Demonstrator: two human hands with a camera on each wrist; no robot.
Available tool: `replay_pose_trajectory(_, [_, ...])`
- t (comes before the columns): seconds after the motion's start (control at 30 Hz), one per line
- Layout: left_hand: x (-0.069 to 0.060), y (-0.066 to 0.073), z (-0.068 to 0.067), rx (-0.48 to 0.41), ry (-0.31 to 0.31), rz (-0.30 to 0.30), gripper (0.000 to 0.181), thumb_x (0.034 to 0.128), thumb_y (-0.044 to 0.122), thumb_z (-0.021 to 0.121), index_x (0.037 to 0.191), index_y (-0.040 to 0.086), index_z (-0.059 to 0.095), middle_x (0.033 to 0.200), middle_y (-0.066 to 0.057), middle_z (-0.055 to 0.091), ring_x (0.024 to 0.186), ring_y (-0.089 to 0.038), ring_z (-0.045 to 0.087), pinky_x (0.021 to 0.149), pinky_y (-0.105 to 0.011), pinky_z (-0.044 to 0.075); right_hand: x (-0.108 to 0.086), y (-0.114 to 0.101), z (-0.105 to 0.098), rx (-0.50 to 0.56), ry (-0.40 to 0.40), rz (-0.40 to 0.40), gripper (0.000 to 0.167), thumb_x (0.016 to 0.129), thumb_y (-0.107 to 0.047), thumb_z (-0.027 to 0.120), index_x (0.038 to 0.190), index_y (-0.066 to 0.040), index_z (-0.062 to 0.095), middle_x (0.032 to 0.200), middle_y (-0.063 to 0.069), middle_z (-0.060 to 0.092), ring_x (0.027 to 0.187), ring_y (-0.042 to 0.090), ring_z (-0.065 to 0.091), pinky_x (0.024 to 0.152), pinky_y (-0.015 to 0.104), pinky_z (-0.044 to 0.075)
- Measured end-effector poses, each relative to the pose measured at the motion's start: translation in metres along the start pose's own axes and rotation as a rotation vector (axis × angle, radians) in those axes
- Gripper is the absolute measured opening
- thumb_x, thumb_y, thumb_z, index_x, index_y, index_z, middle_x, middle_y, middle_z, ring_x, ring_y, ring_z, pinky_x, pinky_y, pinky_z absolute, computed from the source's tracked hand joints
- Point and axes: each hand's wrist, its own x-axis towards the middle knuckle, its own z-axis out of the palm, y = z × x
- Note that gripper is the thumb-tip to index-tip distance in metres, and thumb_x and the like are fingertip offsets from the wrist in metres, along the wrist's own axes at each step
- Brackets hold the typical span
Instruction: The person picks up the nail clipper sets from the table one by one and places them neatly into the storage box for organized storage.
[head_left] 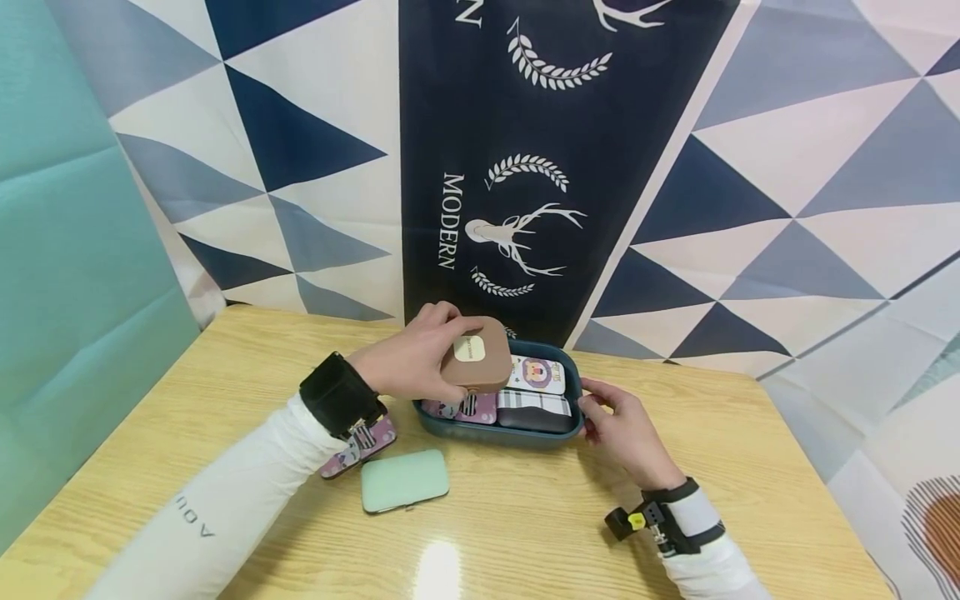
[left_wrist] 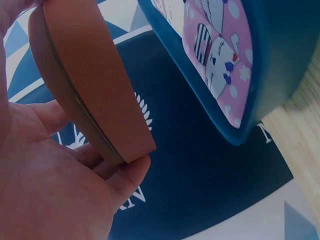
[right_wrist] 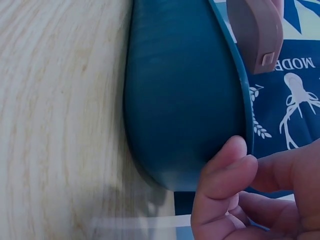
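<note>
My left hand grips a brown rounded case with a pale label, holding it tilted above the left part of a dark teal basin. In the left wrist view the case shows its seam, apart from the basin's rim. My right hand pinches the basin's right end; the right wrist view shows thumb and fingers at its rim. Inside the basin lie a white lion-print case, a plaid and black case and a pink cartoon case.
On the wooden table, a mint green case lies in front of the basin. A pink patterned case sits partly under my left wrist. A patterned cloth rises behind the table's back edge.
</note>
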Motion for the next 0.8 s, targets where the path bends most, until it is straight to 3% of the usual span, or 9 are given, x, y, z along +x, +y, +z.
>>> replay_pose_trajectory(0.8, [0.032, 0.021, 0.021, -0.001, -0.063, 0.038, 0.096, 0.0734, 0.034, 0.088, 0.16, 0.023, 0.046, 0.134, -0.005, 0.045, 0.122, -0.023, 0.038, 0.095, -0.036, 0.048, 0.001, 0.002, -0.003, 0.048, -0.03, -0.008, 0.043, 0.109, -0.007, 0.052, 0.151, 0.003, 0.052, 0.099, 0.019, 0.06, 0.067, 0.02, 0.059, 0.059, 0.031, 0.053])
